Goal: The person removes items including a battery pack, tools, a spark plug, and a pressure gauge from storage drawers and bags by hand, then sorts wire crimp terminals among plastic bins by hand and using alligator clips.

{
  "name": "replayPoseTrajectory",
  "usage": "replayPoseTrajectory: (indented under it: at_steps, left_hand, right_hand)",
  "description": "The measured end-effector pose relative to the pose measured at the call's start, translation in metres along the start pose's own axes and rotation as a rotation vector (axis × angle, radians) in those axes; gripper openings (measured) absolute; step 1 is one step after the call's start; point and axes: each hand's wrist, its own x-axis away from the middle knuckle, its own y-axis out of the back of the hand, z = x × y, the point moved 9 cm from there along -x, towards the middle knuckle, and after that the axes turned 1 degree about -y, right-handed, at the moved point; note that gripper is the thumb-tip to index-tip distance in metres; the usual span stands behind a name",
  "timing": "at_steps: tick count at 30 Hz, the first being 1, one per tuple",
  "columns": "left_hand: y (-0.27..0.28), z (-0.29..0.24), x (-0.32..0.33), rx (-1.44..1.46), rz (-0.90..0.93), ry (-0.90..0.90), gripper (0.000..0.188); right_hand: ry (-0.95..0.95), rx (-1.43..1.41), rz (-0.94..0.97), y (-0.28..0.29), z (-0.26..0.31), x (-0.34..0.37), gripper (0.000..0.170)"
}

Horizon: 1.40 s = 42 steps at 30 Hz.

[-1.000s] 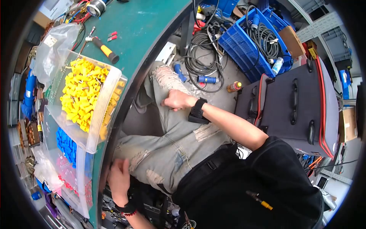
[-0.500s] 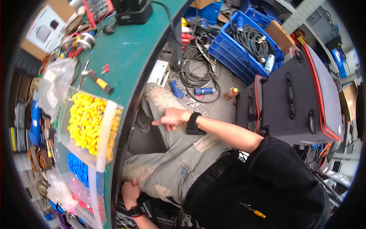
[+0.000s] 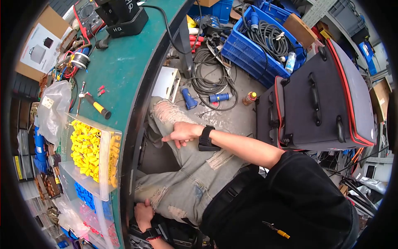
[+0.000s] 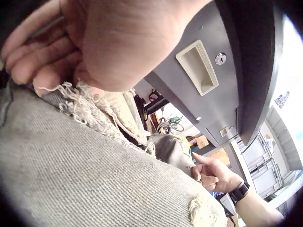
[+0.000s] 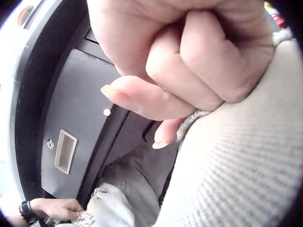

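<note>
In the head view my right hand (image 3: pixel 182 132) rests on the frayed knee of the grey jeans (image 3: pixel 176 182), index finger extended and the others bent. The right wrist view shows those fingers of the right hand (image 5: pixel 199 61) curled inward around nothing, over pale fabric (image 5: pixel 236 151). My left hand (image 3: pixel 144 215) lies against the other leg, beside the table edge. Seen from the left wrist, the left hand (image 4: pixel 118 42) has loosely bent fingers touching the frayed threads (image 4: pixel 90 111) of the jeans and holds nothing.
On the green table (image 3: pixel 120 62) lie yellow caps (image 3: pixel 86 149) in a clear bin, blue pieces (image 3: pixel 85 195), and a hammer (image 3: pixel 98 107). A blue crate (image 3: pixel 253 52), coiled cable (image 3: pixel 207 76), bottle (image 3: pixel 249 98) and grey case (image 3: pixel 306 95) stand beyond the legs.
My right hand's index finger has straightened out from a more closed hand. The left hand has drawn back from the table edge onto the leg. The head view has shifted, showing more of the table.
</note>
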Motion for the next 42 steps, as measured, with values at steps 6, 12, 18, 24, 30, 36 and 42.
replayPoseTrajectory:
  at_steps: [6, 12, 18, 24, 30, 36, 42]
  left_hand:
    - [-0.002, 0.008, -0.006, -0.059, -0.04, 0.02, 0.048]
    - [0.001, 0.0, -0.001, -0.074, -0.009, 0.009, 0.046]
    - [0.004, 0.002, 0.011, -0.071, -0.003, 0.059, 0.041]
    - [0.018, -0.016, 0.021, 0.231, -0.247, -0.158, 0.034]
    - [-0.001, -0.008, 0.008, 0.281, -0.497, -0.326, 0.015]
    - [0.006, -0.012, 0.015, 0.341, -0.431, -0.313, 0.013]
    - [0.004, -0.013, 0.015, 0.289, -0.404, -0.263, 0.015]
  right_hand:
    - [0.019, -0.012, -0.031, 0.003, -0.003, -0.003, 0.052]
    - [0.042, -0.021, -0.02, 0.001, -0.005, -0.006, 0.052]
    - [0.12, 0.003, -0.019, -0.005, 0.0, -0.015, 0.058]
    - [0.03, -0.07, -0.022, 0.0, -0.005, -0.007, 0.051]
    - [0.058, 0.015, -0.008, -0.004, 0.002, -0.011, 0.051]
    - [0.034, 0.05, -0.01, -0.008, 0.006, -0.01, 0.052]
    - [0.032, 0.031, -0.009, -0.005, -0.001, -0.012, 0.051]
